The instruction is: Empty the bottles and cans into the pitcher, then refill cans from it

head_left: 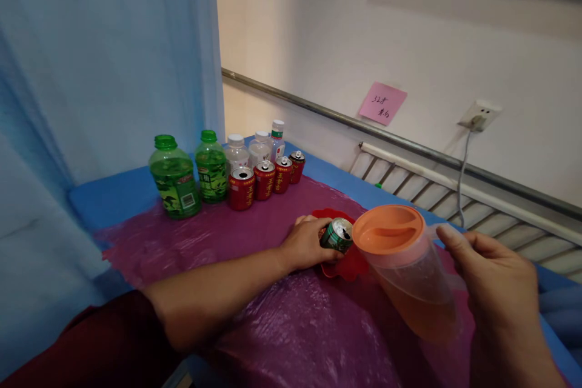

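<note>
Left hand [305,244] gripped green can [337,235] over red dish [346,267] mid-surface | right hand [493,279] fingers closed on orange-lidded pitcher [404,267] handle, tilted toward can

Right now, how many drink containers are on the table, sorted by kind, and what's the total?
Red cans in the back row: 4
Green can gripped by the left hand: 1
Green bottles: 2
Clear bottles with white caps: 3
Orange-lidded pitcher held by the right hand: 1
Total: 11
</note>
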The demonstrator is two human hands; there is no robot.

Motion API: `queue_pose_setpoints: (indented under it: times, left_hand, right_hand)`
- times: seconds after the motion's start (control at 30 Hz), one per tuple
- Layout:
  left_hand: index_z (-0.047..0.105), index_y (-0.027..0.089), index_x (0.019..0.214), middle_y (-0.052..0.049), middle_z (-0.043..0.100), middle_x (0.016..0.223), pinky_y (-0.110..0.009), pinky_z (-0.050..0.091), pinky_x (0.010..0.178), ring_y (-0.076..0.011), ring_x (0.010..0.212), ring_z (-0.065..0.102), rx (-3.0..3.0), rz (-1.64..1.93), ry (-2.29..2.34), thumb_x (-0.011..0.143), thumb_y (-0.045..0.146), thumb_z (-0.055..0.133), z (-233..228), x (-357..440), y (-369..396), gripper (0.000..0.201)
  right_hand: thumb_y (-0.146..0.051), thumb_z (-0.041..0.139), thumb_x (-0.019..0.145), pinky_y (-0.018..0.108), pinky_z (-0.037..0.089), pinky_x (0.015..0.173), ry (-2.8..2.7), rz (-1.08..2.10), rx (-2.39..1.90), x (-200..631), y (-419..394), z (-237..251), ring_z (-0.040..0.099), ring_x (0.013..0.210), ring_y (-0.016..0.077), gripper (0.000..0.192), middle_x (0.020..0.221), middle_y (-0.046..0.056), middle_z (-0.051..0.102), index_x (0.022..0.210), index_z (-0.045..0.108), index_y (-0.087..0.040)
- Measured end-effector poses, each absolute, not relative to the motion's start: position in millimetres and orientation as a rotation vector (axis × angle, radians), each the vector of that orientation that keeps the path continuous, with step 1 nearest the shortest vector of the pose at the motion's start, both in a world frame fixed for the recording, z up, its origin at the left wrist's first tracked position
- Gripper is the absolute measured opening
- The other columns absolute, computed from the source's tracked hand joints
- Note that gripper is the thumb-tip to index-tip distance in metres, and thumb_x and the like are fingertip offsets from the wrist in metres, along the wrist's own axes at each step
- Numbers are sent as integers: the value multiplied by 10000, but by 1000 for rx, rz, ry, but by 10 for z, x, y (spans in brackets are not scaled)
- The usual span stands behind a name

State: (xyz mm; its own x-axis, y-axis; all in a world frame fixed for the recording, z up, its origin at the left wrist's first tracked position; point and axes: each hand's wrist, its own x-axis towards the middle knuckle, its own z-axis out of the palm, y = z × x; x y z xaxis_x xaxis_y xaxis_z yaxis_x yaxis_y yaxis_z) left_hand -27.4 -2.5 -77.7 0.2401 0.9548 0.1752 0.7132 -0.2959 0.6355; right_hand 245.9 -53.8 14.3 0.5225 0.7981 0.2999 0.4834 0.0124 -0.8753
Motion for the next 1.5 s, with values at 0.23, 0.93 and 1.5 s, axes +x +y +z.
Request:
queue_pose_setpoints:
  times: [0.23,0.93,1.5]
  left_hand:
    - [682,322,1316,-51,743,1170,-434,441,1011,-330,1116,637,2096,757,1518,646,592,868,-784,-279,-22,746]
    - [689,348,1315,-39,737,1160,-420,439,1009,-325,1119,640,2079,777,1515,635,578,880,-781,-268,-31,743]
    - [685,337,1321,-52,734,1151,-426,444,1009,-324,1109,644,2092,783,1522,630,587,883,-798,-268,-25,761]
  right_hand:
    - [-624,835,667,248,252,427,-1085,365,-1644,2444,-538,149,335,511,95,509,509,-50,400,567,582,-194]
    - [-633,833,630,246,273,444,-1066,385,-1677,2472,-516,135,359,527,100,500,525,-48,433,587,597,-194]
    - [-631,843,640,250,219,394,-1060,385,-1675,2441,-530,149,317,469,85,510,502,-48,404,575,591,-191]
